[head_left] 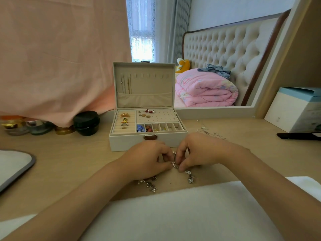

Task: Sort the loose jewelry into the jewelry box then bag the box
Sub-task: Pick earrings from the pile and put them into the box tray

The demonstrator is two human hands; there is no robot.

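Left hand (147, 159) and right hand (199, 152) meet fingertip to fingertip on bench (69, 153), just in front of jewelry box (128, 141). Both sets of fingers curled, pinching small silver piece (175, 164) between them; exact form too small to tell. Box lid upright; rings in left slots, earrings on peg panel, first few small compartments filled. Loose silver charms (152, 186) lie near wrists, at edge of white cloth (173, 209). Thin chains (208, 133) right of box. Black jar (86, 122) left of box.

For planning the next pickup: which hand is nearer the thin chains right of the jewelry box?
Right. The right hand is just in front of the thin chains; the left hand lies farther to their left.
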